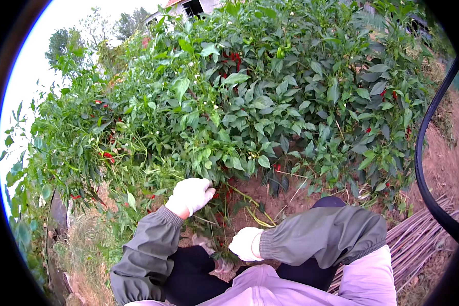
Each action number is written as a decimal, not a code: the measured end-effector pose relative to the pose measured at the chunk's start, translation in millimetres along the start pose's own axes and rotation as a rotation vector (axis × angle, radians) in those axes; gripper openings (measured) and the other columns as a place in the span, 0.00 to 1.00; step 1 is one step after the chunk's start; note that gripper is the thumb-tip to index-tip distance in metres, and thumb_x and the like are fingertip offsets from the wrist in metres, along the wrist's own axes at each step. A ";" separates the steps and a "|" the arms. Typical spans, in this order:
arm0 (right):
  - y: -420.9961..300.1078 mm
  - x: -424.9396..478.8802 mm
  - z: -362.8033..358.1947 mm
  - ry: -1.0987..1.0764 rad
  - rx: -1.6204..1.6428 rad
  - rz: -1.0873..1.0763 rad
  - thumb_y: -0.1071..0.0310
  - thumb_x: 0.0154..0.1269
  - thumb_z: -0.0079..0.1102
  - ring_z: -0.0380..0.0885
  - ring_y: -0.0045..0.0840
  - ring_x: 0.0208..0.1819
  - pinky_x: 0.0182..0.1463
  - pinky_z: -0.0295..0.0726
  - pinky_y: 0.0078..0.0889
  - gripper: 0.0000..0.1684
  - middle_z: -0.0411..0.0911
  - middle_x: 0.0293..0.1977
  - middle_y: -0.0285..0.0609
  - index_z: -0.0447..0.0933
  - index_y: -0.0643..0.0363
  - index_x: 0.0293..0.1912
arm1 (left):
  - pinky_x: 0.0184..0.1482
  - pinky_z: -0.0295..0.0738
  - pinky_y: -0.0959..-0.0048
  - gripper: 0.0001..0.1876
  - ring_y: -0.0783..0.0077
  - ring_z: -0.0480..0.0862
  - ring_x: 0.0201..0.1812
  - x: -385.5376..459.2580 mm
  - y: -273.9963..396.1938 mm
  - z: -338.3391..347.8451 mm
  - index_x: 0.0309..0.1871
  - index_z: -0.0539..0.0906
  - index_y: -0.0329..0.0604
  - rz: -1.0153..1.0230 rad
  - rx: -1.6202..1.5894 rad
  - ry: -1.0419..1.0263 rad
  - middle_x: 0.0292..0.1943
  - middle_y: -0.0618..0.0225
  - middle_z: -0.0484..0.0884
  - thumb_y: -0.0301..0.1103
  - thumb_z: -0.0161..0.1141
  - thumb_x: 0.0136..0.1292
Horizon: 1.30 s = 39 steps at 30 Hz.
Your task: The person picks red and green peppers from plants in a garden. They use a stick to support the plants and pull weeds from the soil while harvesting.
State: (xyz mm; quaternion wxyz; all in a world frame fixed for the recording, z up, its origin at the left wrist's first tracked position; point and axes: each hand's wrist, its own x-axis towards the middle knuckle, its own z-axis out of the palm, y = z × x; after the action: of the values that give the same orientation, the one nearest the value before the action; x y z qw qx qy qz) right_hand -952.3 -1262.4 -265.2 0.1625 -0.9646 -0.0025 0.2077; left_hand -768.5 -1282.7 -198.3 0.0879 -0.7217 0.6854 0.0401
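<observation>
Both of my hands wear white gloves, and grey-green sleeve covers reach to my wrists. My left hand (pixel 191 196) is at the lower edge of the leafy pepper plants (pixel 252 111), its fingers curled against the foliage. Whether it grips a stem or a pepper is hidden. Red chili peppers (pixel 229 194) hang just right of it, partly behind leaves. Lower and closer to my body, my right hand (pixel 246 244) is bent inward, with its fingertips turned out of sight. A bare yellow-green stem (pixel 252 202) slants down between the plants and my right sleeve.
More red peppers (pixel 108 156) show at the left, and a green pepper (pixel 280 52) hangs high up. Dry stalks (pixel 417 241) lie bundled on the soil at my right. A black curved tube or strap (pixel 420 153) crosses the right edge. A building (pixel 191 8) stands behind.
</observation>
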 end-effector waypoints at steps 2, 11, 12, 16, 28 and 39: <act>-1.5 -4.5 0.5 -0.004 0.035 0.007 0.66 0.52 0.54 0.80 0.42 0.38 0.41 0.79 0.41 0.12 0.81 0.32 0.48 0.80 0.60 0.37 | 0.41 0.76 0.60 0.16 0.53 0.81 0.38 2.0 3.7 10.4 0.40 0.82 0.48 0.052 -0.046 -0.050 0.32 0.57 0.83 0.48 0.52 0.59; 7.3 -10.4 -6.3 -0.050 0.152 0.072 0.68 0.46 0.58 0.82 0.41 0.34 0.37 0.80 0.40 0.09 0.82 0.28 0.46 0.82 0.58 0.30 | 0.38 0.75 0.58 0.17 0.52 0.81 0.36 26.1 51.0 41.3 0.44 0.78 0.47 0.385 -0.104 -0.223 0.31 0.57 0.82 0.49 0.53 0.60; 12.1 -12.4 -5.1 -0.018 0.137 0.069 0.69 0.45 0.58 0.82 0.41 0.33 0.36 0.80 0.40 0.08 0.81 0.27 0.47 0.82 0.58 0.29 | 0.37 0.75 0.58 0.19 0.53 0.81 0.35 30.4 57.5 41.3 0.46 0.77 0.47 0.447 -0.123 -0.218 0.31 0.58 0.82 0.49 0.53 0.60; 27.4 -18.3 -15.3 -0.092 0.229 0.121 0.68 0.45 0.59 0.82 0.41 0.32 0.35 0.80 0.40 0.09 0.81 0.26 0.47 0.82 0.58 0.29 | 0.36 0.75 0.58 0.17 0.51 0.81 0.34 54.1 54.0 49.3 0.43 0.79 0.45 0.523 -0.158 -0.274 0.29 0.55 0.82 0.47 0.53 0.59; 42.1 -10.6 -23.8 0.008 0.271 0.260 0.64 0.47 0.60 0.82 0.36 0.31 0.33 0.80 0.39 0.09 0.82 0.26 0.41 0.84 0.55 0.29 | 0.36 0.76 0.56 0.18 0.51 0.82 0.33 105.0 40.7 87.3 0.44 0.79 0.47 0.601 0.010 -0.368 0.28 0.55 0.82 0.49 0.55 0.57; 25.0 -8.8 -3.2 0.011 0.378 0.459 0.67 0.44 0.59 0.82 0.38 0.30 0.34 0.80 0.38 0.09 0.81 0.24 0.43 0.83 0.56 0.28 | 0.38 0.75 0.56 0.18 0.50 0.81 0.36 79.6 30.1 89.1 0.45 0.76 0.46 0.695 -0.022 -0.371 0.32 0.55 0.82 0.47 0.55 0.57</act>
State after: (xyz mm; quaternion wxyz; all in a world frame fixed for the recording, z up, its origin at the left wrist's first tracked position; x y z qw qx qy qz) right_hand -960.6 -1287.8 -266.8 0.2879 -0.8938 0.2553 0.2303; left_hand -788.3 -1346.0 -302.1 0.1839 -0.4282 0.8608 0.2046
